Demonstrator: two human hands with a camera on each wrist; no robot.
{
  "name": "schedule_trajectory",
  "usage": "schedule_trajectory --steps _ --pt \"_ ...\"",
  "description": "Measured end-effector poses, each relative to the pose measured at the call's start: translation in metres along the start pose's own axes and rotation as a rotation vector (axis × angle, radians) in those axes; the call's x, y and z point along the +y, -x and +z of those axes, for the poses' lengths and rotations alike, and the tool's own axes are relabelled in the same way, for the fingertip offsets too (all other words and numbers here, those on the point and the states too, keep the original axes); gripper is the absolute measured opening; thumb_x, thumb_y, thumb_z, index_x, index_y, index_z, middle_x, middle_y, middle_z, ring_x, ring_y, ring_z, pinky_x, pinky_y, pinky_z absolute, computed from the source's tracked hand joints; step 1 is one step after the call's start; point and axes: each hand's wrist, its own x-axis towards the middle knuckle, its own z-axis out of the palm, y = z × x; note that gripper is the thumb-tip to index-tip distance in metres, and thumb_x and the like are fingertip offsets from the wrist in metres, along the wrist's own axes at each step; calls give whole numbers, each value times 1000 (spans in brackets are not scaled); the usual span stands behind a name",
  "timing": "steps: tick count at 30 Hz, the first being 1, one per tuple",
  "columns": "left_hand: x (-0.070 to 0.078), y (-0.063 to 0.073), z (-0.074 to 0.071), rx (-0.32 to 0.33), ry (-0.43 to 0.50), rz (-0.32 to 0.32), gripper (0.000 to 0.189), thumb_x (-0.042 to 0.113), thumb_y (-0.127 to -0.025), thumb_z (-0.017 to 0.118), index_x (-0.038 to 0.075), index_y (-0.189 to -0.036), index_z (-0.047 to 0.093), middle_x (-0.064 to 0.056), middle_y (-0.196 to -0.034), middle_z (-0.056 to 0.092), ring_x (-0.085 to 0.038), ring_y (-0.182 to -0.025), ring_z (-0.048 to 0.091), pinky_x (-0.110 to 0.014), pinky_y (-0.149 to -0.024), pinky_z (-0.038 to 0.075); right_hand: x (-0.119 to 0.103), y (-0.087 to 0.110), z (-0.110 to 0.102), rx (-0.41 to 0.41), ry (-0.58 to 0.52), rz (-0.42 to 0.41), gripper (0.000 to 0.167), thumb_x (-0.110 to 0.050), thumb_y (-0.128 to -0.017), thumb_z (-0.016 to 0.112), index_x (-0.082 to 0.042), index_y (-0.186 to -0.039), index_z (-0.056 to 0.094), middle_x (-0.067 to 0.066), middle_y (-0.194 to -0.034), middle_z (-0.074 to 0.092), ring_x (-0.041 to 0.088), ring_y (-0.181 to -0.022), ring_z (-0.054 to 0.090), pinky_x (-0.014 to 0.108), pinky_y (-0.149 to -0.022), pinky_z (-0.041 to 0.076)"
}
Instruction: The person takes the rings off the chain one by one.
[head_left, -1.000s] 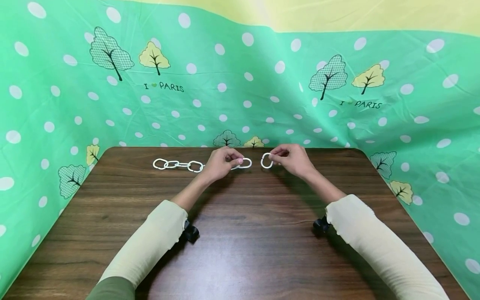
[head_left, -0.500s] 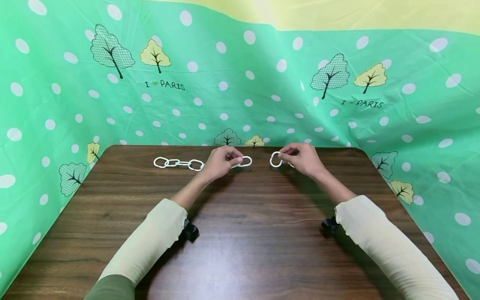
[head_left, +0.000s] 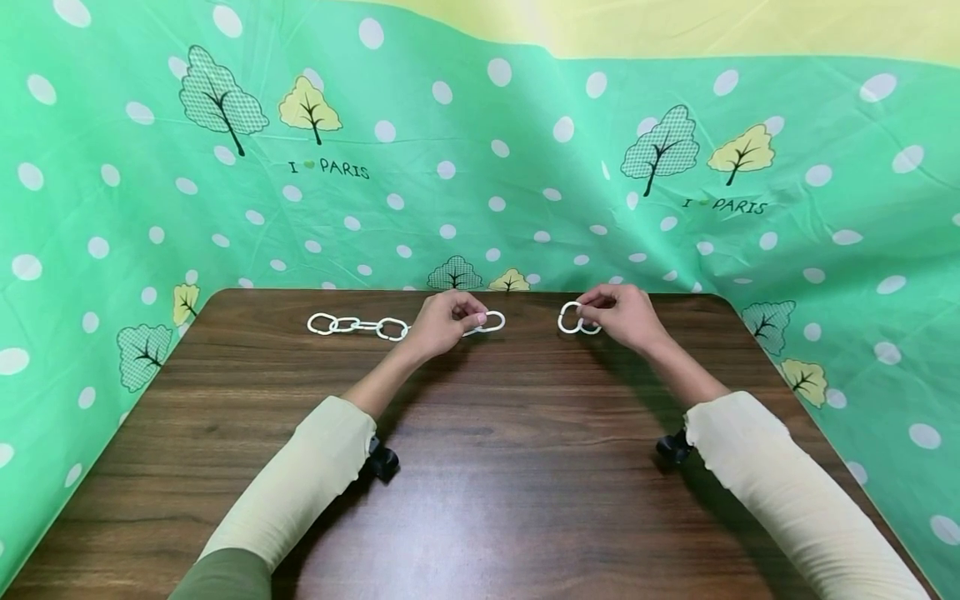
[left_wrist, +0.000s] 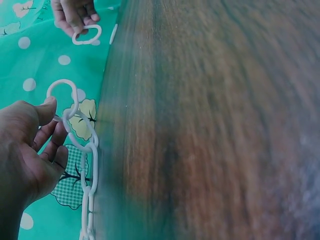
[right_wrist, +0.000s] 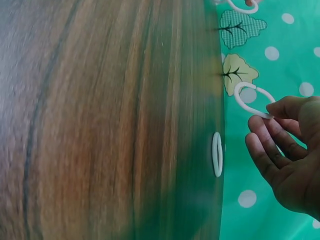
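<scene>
A white chain [head_left: 366, 326] of oval links lies along the table's far edge, partly hidden behind my left hand [head_left: 441, 325]. Thumb and fingers of that hand pinch its right end link [left_wrist: 76, 95], raised a little, with further links hanging below in the left wrist view. To the right, my right hand [head_left: 624, 318] pinches a single white link [right_wrist: 237, 98], held upright and apart from the chain; a small gap shows in its outline. Another loose white link [right_wrist: 215, 154] lies on the table below the right hand, partly covered by it in the head view.
The dark wooden table [head_left: 480, 450] stretches from the far edge towards me. Behind it hangs a green dotted cloth [head_left: 465, 125] with printed trees, close against the edge. Both forearms reach across the table, each with a black wrist device.
My right hand has moved right with its single link, widening the distance from the chain. The loose link on the table now shows beside it. My left hand stays in place.
</scene>
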Motion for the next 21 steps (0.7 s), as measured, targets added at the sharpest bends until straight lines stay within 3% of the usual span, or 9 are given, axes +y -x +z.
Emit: schedule_trajectory --steps 6,13,21 --pt "0 0 0 0 7 -5 11 15 -105 81 6 -111 84 -12 -106 80 -23 -97 71 -32 -89 56 8 1 -7 0 25 21 21 -19 -106 79 -3 -119 85 17 -104 83 16 -85 71 24 -67 52" --pt "-1 0 0 2 10 -3 10 14 -105 81 6 -111 84 -11 -105 80 -22 -96 71 -31 -88 55 17 4 -16 -11 -7 55 23 -19 -108 77 -1 -121 83 21 -105 84 28 -86 79 24 -66 56" --pt "0 1 1 1 11 -9 10 14 -105 81 6 -111 83 -11 -105 81 -22 -95 72 -32 -89 56 35 1 -24 -29 0 90 27 -21 -109 76 2 -122 82 21 -105 84 19 -82 78 28 -69 62"
